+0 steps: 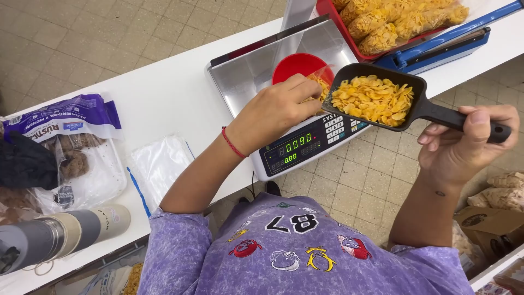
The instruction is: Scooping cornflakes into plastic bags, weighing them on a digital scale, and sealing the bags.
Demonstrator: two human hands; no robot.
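My right hand (461, 145) grips the handle of a black scoop (382, 95) heaped with yellow corn flakes (374, 100), held level above the front of a steel digital scale (262, 74). My left hand (281, 106) pinches the mouth of a clear bag holding corn flakes (319, 84), right at the scoop's front lip. The bag sits over a red bowl (297, 66) on the scale's pan. A red string bracelet circles my left wrist.
A red tray of filled corn flake bags (398, 19) and a blue bag sealer (442, 46) lie at the far right of the white counter (158, 93). Left: empty clear bags (158, 164), a purple bread package (71, 147), a grey flask (60, 235). Cardboard boxes (491, 221) on the floor.
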